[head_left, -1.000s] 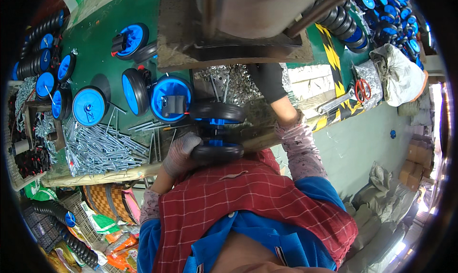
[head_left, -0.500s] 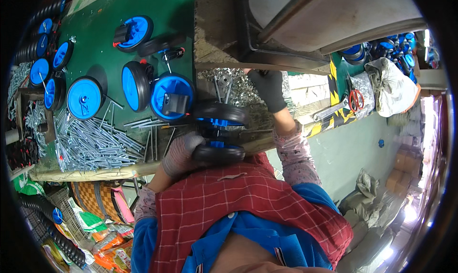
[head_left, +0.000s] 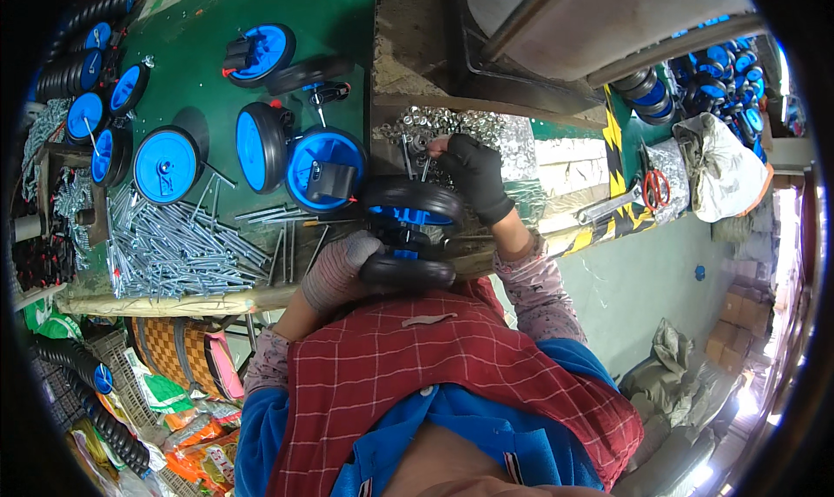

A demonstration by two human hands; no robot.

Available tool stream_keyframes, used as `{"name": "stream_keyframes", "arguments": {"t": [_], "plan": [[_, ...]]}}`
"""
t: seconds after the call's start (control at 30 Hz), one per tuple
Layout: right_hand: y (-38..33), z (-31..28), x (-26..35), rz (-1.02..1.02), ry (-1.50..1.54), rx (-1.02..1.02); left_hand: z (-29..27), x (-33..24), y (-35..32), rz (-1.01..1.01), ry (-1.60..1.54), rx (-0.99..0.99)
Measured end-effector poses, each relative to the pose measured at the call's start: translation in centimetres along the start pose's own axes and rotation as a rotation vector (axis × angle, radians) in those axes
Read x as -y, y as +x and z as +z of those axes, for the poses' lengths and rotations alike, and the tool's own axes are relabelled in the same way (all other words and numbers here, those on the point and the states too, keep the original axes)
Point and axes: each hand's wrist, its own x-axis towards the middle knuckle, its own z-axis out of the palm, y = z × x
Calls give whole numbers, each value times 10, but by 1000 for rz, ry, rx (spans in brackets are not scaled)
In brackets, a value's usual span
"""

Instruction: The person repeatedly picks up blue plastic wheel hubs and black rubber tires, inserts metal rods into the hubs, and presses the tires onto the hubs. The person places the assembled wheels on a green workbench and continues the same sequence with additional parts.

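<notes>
My left hand [head_left: 340, 269], in a grey striped glove, is closed on a wheel assembly at the bench's front edge. This is a pair of black-tyred wheels [head_left: 408, 273] with blue hubs, joined by a blue and black bracket [head_left: 407, 234]. Two metal bolts [head_left: 425, 165] stick out beyond the far wheel. My right hand [head_left: 476, 177], in a black glove with bare fingertips, is pinched beside the bolts' far ends. Anything between those fingertips is too small to make out. Just beyond them lies a heap of small shiny nuts [head_left: 473, 125].
Loose long bolts [head_left: 187, 245] are piled at left on the green bench [head_left: 204, 89]. Several blue-hubbed wheels [head_left: 167, 165] stand behind them. A wooden block [head_left: 408, 76] rises beyond the nuts. Red-handled scissors [head_left: 656, 189] and a white sack [head_left: 721, 171] lie to the right.
My right hand has moved left and nearer, from over the nuts to the bolt ends. My left hand keeps its hold on the wheel assembly. The whole view has shifted slightly.
</notes>
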Motion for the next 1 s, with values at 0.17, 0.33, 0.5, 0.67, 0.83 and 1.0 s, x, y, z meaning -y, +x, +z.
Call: {"name": "stream_keyframes", "arguments": {"t": [0.17,0.33,0.5,0.67,0.83,1.0], "plan": [[-5,0,-5,46,-63,39,-3,-12,7,-39,68,5],[-16,-23,18,334,401,143,-19,-20,28,-472,-144,-51],[-17,13,-24,165,439,-159,-39,-20,109,-356,-396,-240],[4,24,-37,450,717,-133,-58,-15,152,-559,-562,-187],[0,24,-33,508,971,-194,-52,-3,149,-492,-539,-222],[-2,23,-39,528,864,-67,-47,-4,149,-493,-752,-247]]}}
